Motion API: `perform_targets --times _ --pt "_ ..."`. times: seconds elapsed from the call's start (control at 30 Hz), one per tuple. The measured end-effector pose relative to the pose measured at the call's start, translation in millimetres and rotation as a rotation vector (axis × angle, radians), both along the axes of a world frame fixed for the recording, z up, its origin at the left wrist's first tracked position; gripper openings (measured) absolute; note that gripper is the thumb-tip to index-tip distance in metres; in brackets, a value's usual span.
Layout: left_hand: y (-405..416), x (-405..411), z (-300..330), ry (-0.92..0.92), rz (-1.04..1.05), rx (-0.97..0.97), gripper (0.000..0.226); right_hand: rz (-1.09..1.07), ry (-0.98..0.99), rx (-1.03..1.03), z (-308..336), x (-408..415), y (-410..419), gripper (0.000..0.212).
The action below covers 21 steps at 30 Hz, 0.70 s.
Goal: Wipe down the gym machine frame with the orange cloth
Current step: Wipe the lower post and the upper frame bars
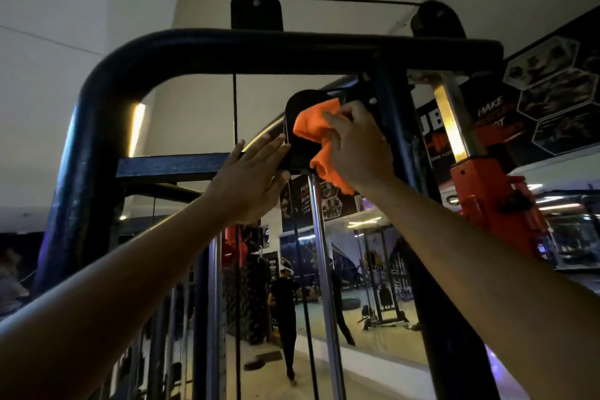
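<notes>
Mirrored gym walls and posters surround the dark blue machine frame. Right hand grips the bunched orange cloth, pressed against a black pulley housing under the top bar. Left hand – fingers straight, spread flat – touches the housing's left edge beside the crossbar.

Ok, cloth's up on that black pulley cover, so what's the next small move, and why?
Probably drag the crumpled orange cloth down across the black pulley cover. The right hand grips it against the cover's upper part, the lower face is still uncovered, and the open left hand rests at its left edge.
</notes>
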<state>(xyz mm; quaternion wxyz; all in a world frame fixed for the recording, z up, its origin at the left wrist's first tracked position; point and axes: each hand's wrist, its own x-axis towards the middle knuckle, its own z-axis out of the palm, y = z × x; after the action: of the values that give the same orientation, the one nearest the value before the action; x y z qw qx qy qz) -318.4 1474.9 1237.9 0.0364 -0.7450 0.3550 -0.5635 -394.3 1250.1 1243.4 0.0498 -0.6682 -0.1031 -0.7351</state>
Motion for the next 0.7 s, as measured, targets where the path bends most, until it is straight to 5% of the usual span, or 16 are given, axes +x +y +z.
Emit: perform_targets --times 0.1,0.23,0.4,0.53,0.7 --pt "-8 -1 10 -0.02 -0.054 -0.043 0.064 0.057 -0.172 0.083 19 -2 -13 0.041" --pt "-25 -3 18 0.016 -0.137 -0.139 0.06 -0.026 0.223 -0.078 10 24 -4 0.069" --pt "-36 -4 19 0.02 -0.197 -0.176 0.059 -0.2 0.154 -0.119 17 42 -6 0.09" --pt "-32 -2 26 0.027 -0.148 -0.216 0.06 -0.083 0.163 -0.064 45 46 1 0.082" --pt "-26 0 27 0.031 -0.148 -0.248 0.057 -0.256 0.046 -0.237 13 50 -1 0.077"
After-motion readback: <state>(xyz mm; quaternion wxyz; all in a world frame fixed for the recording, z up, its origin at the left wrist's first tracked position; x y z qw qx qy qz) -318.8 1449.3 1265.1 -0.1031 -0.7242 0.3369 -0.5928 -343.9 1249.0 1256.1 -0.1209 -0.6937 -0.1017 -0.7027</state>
